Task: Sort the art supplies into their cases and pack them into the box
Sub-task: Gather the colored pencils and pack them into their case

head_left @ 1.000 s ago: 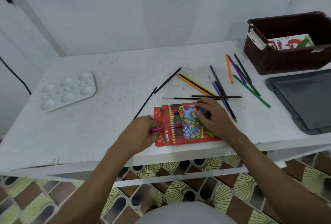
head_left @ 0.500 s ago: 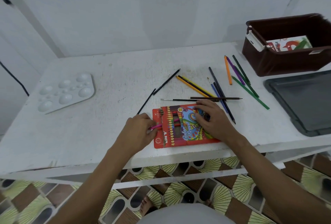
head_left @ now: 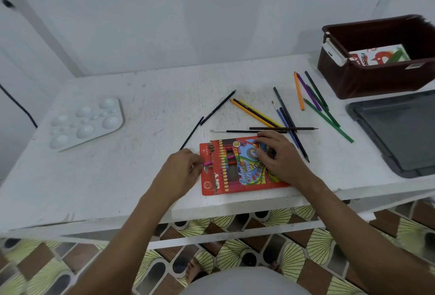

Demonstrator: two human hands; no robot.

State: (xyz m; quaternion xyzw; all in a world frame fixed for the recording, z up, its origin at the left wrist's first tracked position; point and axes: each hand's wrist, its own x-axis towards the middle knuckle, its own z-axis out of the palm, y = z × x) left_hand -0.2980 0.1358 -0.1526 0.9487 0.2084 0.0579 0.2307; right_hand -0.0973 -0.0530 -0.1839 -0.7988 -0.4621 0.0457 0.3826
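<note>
A red colour-pencil case (head_left: 237,177) lies flat near the table's front edge. My left hand (head_left: 181,172) pinches the end of a pink pencil (head_left: 208,163) that is mostly inside the case's left opening. My right hand (head_left: 280,155) rests on the case's right half, fingers curled, holding it down. Several loose pencils lie behind it: a yellow and orange pair (head_left: 255,113), blue and dark ones (head_left: 288,118), a brown one (head_left: 282,128), an orange one (head_left: 299,91), purple (head_left: 308,92) and green ones (head_left: 328,120). A thin paintbrush (head_left: 235,131) lies just behind the case.
A white paint palette (head_left: 84,122) sits at the left. A dark brown box (head_left: 381,78) at the back right holds a pastels case (head_left: 376,55). A grey lid (head_left: 397,132) lies at the right edge. Two black pencils (head_left: 217,107) lie mid-table.
My left hand has pushed the pink pencil further right into the case, so less of it sticks out. My right hand has stayed on the case.
</note>
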